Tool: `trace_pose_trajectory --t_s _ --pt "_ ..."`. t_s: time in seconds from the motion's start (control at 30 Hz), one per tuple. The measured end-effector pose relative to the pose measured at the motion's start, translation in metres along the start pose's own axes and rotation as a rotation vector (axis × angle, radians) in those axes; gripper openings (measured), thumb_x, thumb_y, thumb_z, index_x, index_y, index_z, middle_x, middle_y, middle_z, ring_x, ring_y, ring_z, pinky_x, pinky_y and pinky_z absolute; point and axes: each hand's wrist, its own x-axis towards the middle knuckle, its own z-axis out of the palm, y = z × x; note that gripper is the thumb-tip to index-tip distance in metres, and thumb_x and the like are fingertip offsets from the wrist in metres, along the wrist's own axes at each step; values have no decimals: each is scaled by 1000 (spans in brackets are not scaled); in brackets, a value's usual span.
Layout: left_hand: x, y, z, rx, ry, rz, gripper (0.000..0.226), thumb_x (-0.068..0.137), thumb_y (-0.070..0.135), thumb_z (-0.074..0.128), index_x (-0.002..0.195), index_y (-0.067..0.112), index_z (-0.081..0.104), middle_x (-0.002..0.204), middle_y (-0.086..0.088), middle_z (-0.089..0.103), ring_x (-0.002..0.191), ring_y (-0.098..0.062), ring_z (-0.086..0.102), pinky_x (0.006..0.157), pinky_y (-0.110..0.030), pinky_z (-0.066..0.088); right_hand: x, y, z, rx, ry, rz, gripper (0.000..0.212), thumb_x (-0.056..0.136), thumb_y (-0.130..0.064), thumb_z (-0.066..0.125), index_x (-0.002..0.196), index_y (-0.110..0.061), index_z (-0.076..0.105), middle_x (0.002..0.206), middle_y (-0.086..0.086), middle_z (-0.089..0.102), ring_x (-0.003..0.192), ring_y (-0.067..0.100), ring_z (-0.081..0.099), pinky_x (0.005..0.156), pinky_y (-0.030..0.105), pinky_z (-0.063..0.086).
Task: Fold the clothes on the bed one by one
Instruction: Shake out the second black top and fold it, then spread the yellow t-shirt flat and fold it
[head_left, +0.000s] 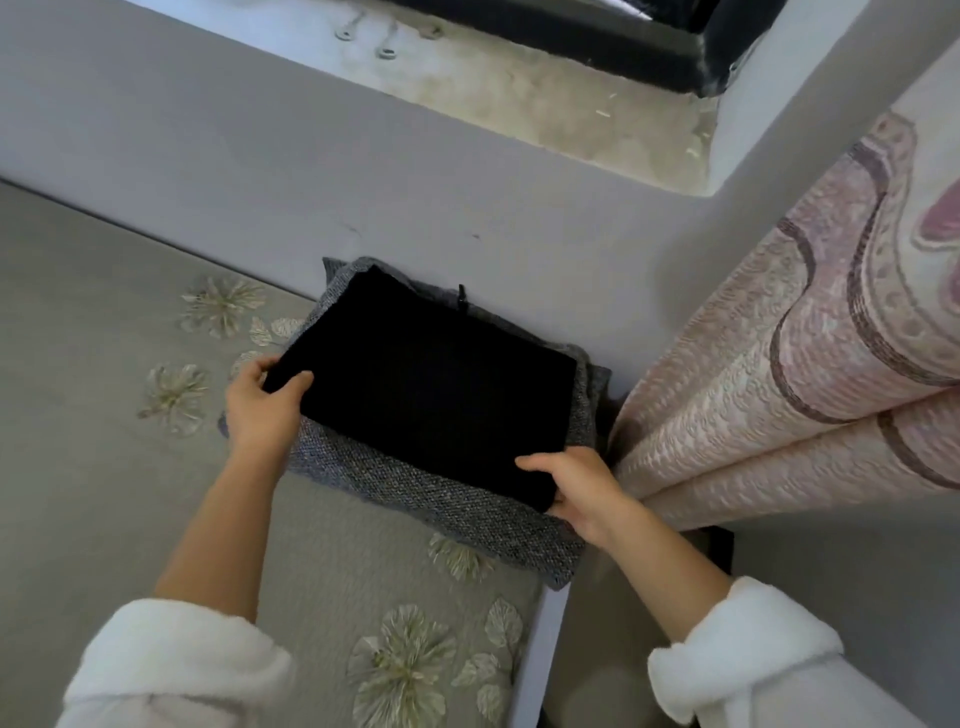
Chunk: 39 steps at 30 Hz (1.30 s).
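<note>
Black folded garment: the piece in hand. It lies on a grey knit garment, also folded, at the corner of the bed by the wall.

Nearest: white fleece sleeves, forearms bare, both arms reaching out over the bed's flowered cover.

Left hand: grip closed on the near left corner of the black piece, thumb on top, fingers tucked under the edge. Right hand: grip closed on the near right corner, fingers over the top, the rest hidden by cloth.

Key relation: the black piece lies just beyond both hands, toward the wall. Its long axis runs from hand to hand along the near edge. That edge slants, so the left hand sits farther out and the right closer to the body.

Judgement: the fold looks finished and the step is squaring the piece on the stack. The black piece is smaller than the grey and sits askew, with grey showing wide along the near side. Letting go calls for both corners to settle together, or the top layer may slide open.

Beyond: grey wall; pink patterned curtain at right, just beside the stack; rough window ledge above
</note>
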Motion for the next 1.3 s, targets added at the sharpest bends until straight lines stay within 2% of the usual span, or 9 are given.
trace_pose_trajectory --t_s 0.07,0.17,0.27,0.37,0.43,0.5,0.63,1.03,1.3 --pt "-2 -5 -3 -13 27 7 21 84 12 69 93 27 60 103 -2 66 84 -12 64 82 -36 53 -8 2 -3 -149 -26 13 32 83 -14 71 113 -9 62 105 6 71 92 23 68 66 31 56" --pt "-7 -22 4 291 87 -20 42 86 10 63 125 13 50 133 -20 47 114 -35 52 99 -47 43 -9 8 1 -560 201 -129 47 82 -20 72 118 -4 45 114 13 61 96 29 63 73 34 52" --pt "-26 -18 20 651 184 420 46 91 17 55 136 14 43 149 -22 26 137 -41 23 107 -56 23 -7 6 13 -903 368 -607 69 84 -26 69 140 -10 32 140 9 38 129 25 39 103 35 39" --pt "-39 -20 43 826 -79 697 52 98 35 46 147 22 34 158 -16 14 147 -33 6 116 -49 9 2 -6 29 -1221 187 -876 76 91 -35 60 152 -25 16 160 2 10 147 23 8 116 42 20" --pt "-37 -31 51 920 -218 588 62 97 50 35 152 27 17 161 -12 -2 147 -28 -9 117 -44 -2 15 -11 35 -1474 119 -907 82 93 -39 57 153 -31 2 162 1 -10 148 23 -14 119 45 1" --pt "-31 -48 55 951 -247 476 67 96 56 30 153 30 7 160 -11 -12 146 -27 -17 118 -44 -6 30 -13 35 -1654 39 -874 87 93 -42 55 152 -31 -8 160 4 -18 146 24 -20 117 44 -9" --pt "-20 -71 64 969 -250 454 69 95 58 28 152 33 -1 159 -8 -19 145 -24 -22 117 -42 -8 56 -9 37 -1673 -163 -632 87 97 -39 50 150 -31 -18 159 8 -21 148 24 -12 120 39 3" --pt "-6 -74 84 1128 -222 391 69 95 61 18 150 33 -14 157 -9 -26 144 -25 -24 117 -41 -11 84 -3 38 -1733 -68 -638 82 98 -47 41 148 -30 -23 160 7 -19 148 22 -11 121 40 4" --pt "-127 -73 51 1056 -334 254 65 99 55 15 150 28 -15 157 -11 -23 145 -27 -22 118 -42 -7 5 31 -5 -1702 -4 -501 81 99 -49 37 150 -22 -21 161 10 -13 148 27 -12 119 48 1"
